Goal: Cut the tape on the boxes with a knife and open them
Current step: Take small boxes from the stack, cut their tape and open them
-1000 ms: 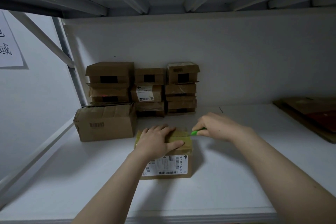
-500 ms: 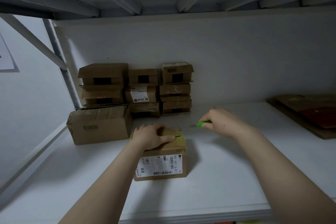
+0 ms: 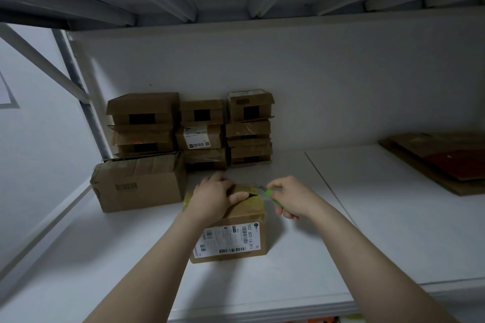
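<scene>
Small taped box (image 3: 246,216) sits on the white shelf (image 3: 380,231). Its front label reads "502 602-12 812". Left hand (image 3: 214,199) rests palm-down on the box top, fingers uncurled. Right hand (image 3: 290,199) grips a green knife (image 3: 269,194), blade at the box's top right edge.

The left hand (image 3: 212,199) covers most of the top of the box (image 3: 244,217), so a good chunk of the tape (image 3: 257,203) is hidden. The green knife (image 3: 270,195) is mostly swallowed by the right hand (image 3: 291,199), and its blade is just a dim, blurry sliver. Small print on the label (image 3: 228,241) is too tiny to read, and the flattened cardboard (image 3: 446,160) runs off the right edge.
</scene>
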